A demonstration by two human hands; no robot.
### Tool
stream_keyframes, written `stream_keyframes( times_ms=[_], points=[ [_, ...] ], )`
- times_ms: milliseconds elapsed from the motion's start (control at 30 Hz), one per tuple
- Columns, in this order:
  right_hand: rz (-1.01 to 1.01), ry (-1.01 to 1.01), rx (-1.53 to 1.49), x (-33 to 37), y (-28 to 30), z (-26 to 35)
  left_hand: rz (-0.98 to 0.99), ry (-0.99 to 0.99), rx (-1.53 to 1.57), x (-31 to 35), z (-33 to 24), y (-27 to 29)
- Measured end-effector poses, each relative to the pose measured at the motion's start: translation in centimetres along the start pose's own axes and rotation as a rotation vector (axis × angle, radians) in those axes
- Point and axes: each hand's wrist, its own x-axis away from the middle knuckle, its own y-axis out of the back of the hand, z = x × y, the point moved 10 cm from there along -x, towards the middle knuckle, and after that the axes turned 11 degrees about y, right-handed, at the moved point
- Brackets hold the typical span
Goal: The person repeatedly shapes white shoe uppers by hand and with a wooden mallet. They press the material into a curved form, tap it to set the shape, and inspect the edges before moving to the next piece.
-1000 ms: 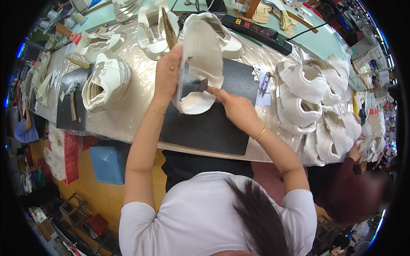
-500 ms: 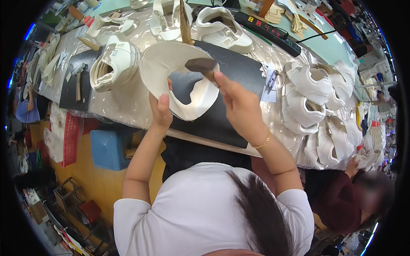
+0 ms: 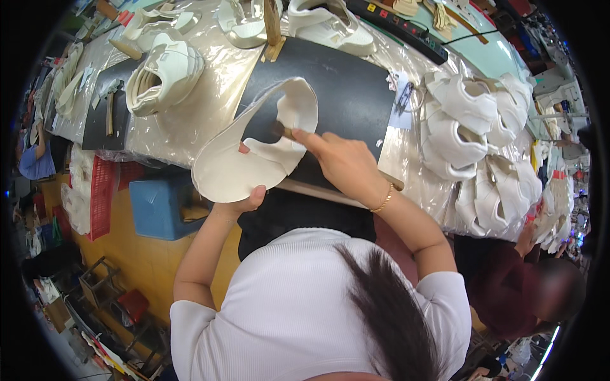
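My left hand [image 3: 240, 202] grips a white shoe upper [image 3: 238, 168] by its lower edge, thumb outside. One of its fingertips shows through the opening, while the other fingers are hidden behind the material. The upper is tilted, with its wide end toward me and its opening facing up. My right hand [image 3: 349, 166] is closed on a hammer [image 3: 394, 181] with a wooden handle. The dark hammer head is at the inside of the upper; whether it touches cannot be seen. Beneath both lies a black board [image 3: 343, 76] on the plastic-covered table.
Stacked white uppers [image 3: 464, 133] stand at right, more [image 3: 162, 76] at left. A wooden post [image 3: 272, 22] rises behind the board. Another hammer [image 3: 110, 111] lies on a second black board. A power strip [image 3: 406, 28] is at the back, a blue stool [image 3: 162, 206] below left, a co-worker [image 3: 508, 295] at lower right.
The upper has come down toward me and turned, its wide end now at lower left. My right hand has moved down and left with the hammer, whose head is now lower.
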Motion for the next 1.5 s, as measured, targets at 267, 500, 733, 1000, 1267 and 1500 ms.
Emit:
stream_keyframes(
  times_ms=[267, 500, 733, 1000, 1267, 1500],
  points=[
    [0.146, -0.032, 0.079, 0.5, -0.9, 0.2, -0.025, -0.095, -0.229, 2.2, -0.4, 0.1],
    [0.301, -0.131, -0.091, 1.3, -4.3, -0.1, -0.009, -0.094, -0.198, 1.7, -1.7, 0.2],
    [-0.355, -0.159, -0.122, 1.4, 3.1, -4.3, -0.038, 0.216, -0.137, -7.4, -6.3, 1.3],
    [-0.314, -0.263, 0.154, 3.5, 3.4, -10.2, 0.312, 0.423, -0.224, -15.9, -7.6, -5.3],
    [-0.471, -0.067, -0.204, 2.6, 4.2, -4.8, 0.489, 0.237, -0.56, -8.7, -5.9, -4.5],
    [-0.2, -0.168, -0.497, -1.7, 1.6, -2.7, 0.446, 0.601, -0.112, -7.4, -2.9, -5.7]
  ],
)
